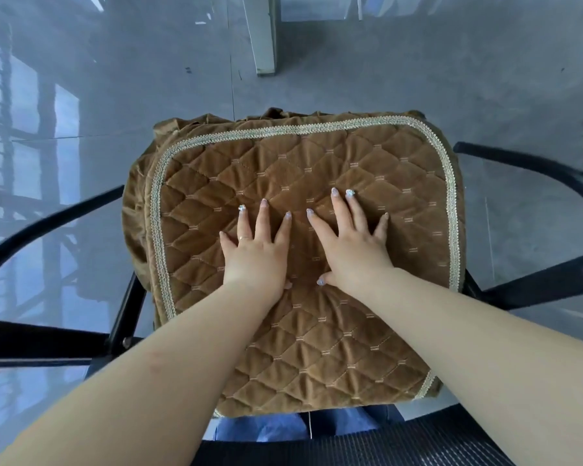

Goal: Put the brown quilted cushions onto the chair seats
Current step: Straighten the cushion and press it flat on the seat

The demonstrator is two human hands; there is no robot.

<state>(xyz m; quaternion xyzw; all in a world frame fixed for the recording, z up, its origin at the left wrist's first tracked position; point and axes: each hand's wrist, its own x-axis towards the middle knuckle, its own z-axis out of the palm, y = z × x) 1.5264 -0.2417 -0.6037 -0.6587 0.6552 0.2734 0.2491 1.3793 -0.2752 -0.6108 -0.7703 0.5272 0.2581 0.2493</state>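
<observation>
I am pressing my left hand point(256, 257) and right hand point(350, 250), each grip open with fingers spread flat, on the middle of the brown diamond-quilted cushion with pale braided trim point(401, 183). It is lying on the black metal-framed chair point(535, 284), covering the seat. This cushion looks nearly placed; I am seeing no other cushions here.

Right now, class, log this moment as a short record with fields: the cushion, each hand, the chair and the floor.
cushion: brown quilted cushion with pale braided trim, lying flat over the seat, its far edge bunched
left hand: left hand pressed palm down on the cushion, fingers spread straight
right hand: right hand flat beside it, fingers spread
chair: black metal chair frame curving round both sides of the cushion
floor: glossy grey tiled floor
</observation>
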